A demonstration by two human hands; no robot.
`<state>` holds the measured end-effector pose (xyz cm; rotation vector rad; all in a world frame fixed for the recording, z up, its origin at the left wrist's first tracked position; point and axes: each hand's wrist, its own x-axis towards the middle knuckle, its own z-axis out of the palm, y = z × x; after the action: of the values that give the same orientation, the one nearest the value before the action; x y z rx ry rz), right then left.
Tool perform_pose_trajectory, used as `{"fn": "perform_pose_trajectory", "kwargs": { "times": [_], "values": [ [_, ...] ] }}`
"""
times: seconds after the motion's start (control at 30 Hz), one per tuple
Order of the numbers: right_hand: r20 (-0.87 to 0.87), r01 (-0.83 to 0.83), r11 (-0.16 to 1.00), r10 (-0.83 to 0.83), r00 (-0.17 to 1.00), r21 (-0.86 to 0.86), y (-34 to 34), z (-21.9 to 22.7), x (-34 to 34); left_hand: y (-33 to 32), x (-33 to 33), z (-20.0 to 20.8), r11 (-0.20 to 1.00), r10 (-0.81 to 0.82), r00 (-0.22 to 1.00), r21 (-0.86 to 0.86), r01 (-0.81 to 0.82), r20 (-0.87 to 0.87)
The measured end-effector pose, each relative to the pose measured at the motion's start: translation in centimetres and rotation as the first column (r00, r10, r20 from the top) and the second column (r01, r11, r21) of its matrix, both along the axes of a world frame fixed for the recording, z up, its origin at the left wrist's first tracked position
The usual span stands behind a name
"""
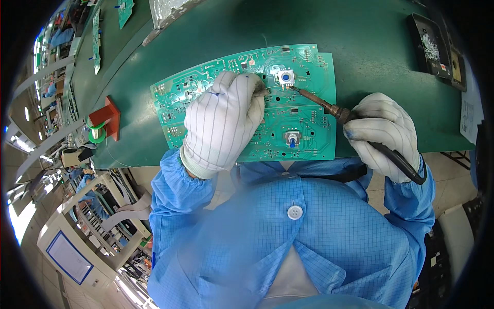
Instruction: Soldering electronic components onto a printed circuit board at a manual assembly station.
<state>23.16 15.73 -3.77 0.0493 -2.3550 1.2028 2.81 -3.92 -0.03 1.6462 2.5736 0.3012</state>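
A green circuit board (242, 149) lies on the bench in front of me, carrying two square rotary parts with blue centres, an upper one (285, 78) and a lower one (293, 138). My right hand (386, 131), in a white striped glove, is closed around a soldering iron (329, 107). The iron's tip is at the pins along the lower edge of the upper rotary part. Gloved too, my left hand (226, 121) rests over the board's middle, thumb and fingers pinched on a thin solder wire (272, 88) close to those pins. Its fingers hide most of the wire.
A green spool of wire (96, 135) sits on a red stand (111, 118) at the left, its strand trailing toward the bench's front edge. At the back right is a black tray (427, 46) with small pale pieces. More boards (96, 41) lie far left, beside a clear plastic bag (167, 13).
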Motion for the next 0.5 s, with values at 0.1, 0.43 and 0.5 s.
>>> {"fn": "perform_pose_trajectory", "kwargs": {
  "times": [0.1, 0.43, 0.5],
  "values": [
    [-0.048, -0.013, 0.997, 0.017, 0.999, 0.075, -0.29, -0.19, -0.17, 0.02, 0.0, -0.23, 0.999, -0.025, 0.999, 0.033, 0.026, -0.023],
    [-0.057, -0.063, 0.983, 0.074, 0.996, 0.171, -0.18, 0.0, -0.05, -0.26, 0.29, -0.7, 0.997, -0.034, 0.995, 0.066, 0.04, -0.089],
    [-0.063, -0.037, 0.988, 0.047, 0.997, 0.15, -0.27, 0.02, -0.14, -0.33, 0.34, -0.82, 0.995, -0.03, 0.993, 0.088, 0.04, -0.114]
  ]
}}
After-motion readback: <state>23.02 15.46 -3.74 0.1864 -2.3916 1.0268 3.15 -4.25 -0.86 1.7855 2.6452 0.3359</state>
